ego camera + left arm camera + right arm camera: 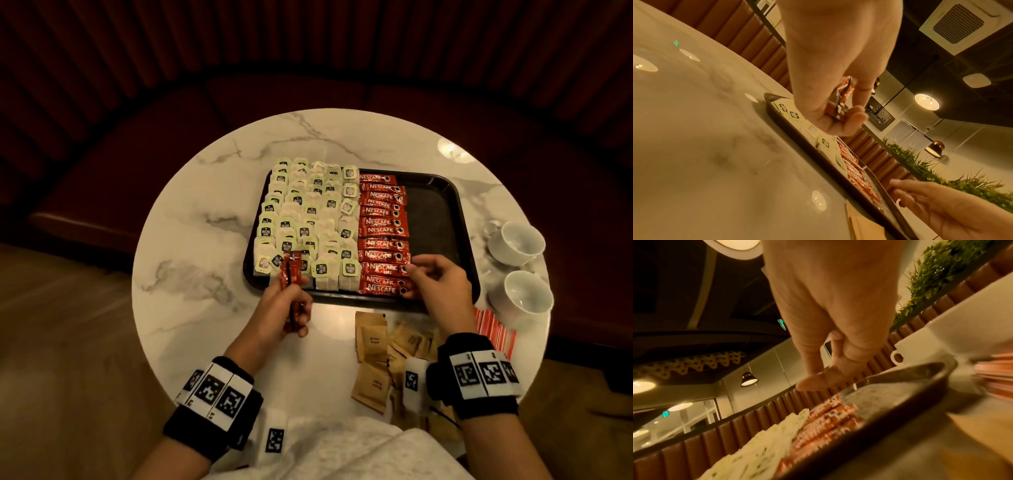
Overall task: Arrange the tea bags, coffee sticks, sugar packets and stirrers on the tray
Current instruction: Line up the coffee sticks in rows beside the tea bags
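Round marble table point(212, 212), dark red padded bench behind. Black tray point(442, 219) near centre, all else placed from it.

Tea bags point(301, 222): pale paper with green-and-black tags, overlapping rows across tray's left half, spilling over its far-left rim. Coffee sticks point(382, 236): red, white "Nescafe Classic" print, one column just right of the tea bags, overlapping like shingles, far rim to near rim. Long axes run left-right across tray; dark printed ends point right. Right third of tray bare.

Left hand point(286, 308) at tray's near-left corner, fingers curled round a bundle point(291, 274) of more red sticks. Bundle stands nearly upright, tilted slightly away, top ends over the nearest tea bags. Count in bundle hard to tell; lower ends hidden in the fist.

Right hand point(440, 281) over tray's near-right part, fingers loosely bent, tips at the right ends of the nearest sticks. Holds nothing visible; right wrist view shows thumb and forefinger close together with no packet between them, much blurred.

Sugar packets point(373, 346): brown paper, loose heap on table near side of tray, partly covered by right wrist band. Stirrers point(493, 329): red-and-white striped, off tray's near-right corner, mostly hidden behind right wrist. Two white cups point(520, 267) right of tray.
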